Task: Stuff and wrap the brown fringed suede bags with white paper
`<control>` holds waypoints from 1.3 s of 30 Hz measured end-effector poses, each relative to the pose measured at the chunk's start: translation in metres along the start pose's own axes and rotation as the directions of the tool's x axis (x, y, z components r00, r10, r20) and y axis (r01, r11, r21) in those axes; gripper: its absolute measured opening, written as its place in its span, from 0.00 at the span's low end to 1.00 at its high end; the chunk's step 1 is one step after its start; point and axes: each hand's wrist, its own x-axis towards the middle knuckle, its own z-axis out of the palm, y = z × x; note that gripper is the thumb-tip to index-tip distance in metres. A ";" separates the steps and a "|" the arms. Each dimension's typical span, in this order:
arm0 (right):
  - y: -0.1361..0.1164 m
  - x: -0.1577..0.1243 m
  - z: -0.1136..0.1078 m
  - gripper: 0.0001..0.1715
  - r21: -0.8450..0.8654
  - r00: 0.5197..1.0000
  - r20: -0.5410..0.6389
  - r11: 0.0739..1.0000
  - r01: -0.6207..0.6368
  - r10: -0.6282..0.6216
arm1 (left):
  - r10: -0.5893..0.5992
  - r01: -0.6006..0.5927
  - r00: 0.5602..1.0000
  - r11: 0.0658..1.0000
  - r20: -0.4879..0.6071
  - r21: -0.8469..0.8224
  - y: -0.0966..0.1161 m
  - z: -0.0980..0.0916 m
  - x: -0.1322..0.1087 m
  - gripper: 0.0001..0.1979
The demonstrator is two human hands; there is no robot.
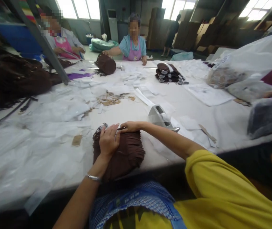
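Note:
A brown fringed bag (123,156) lies at the near edge of the white table (221,121). My left hand (108,140) presses on the bag's top, fingers curled over its upper edge. My right hand (129,127) pinches a small dark piece at the bag's top edge, right beside the left fingers. What that piece is, I cannot make out.
Paper sheets and card scraps (108,98) cover the table. A grey device (159,116) sits just beyond my right arm. Stacked brown bags (168,73) and another brown bag (106,63) lie farther off. Two people sit opposite. Plastic sacks (245,63) fill the right.

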 end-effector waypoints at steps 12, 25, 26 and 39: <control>-0.033 -0.062 0.040 0.25 -0.119 0.821 -0.567 0.993 0.003 -0.071 | 0.247 -0.252 0.893 0.967 0.376 -0.038 0.042 -0.033 -0.051 0.26; -0.046 -0.075 0.082 0.29 -0.073 0.709 -0.702 0.997 0.012 -0.060 | -0.105 0.117 0.990 0.984 0.099 -0.132 0.040 -0.048 -0.068 0.19; -0.049 -0.076 0.081 0.29 -0.047 0.704 -0.710 0.999 -0.007 -0.029 | -0.102 0.118 0.989 0.981 0.109 -0.153 0.039 -0.050 -0.066 0.18; -0.066 -0.074 0.108 0.18 -0.201 0.630 -0.737 0.969 0.142 -0.245 | 0.045 -0.055 0.961 0.998 0.274 0.030 -0.005 -0.046 -0.015 0.16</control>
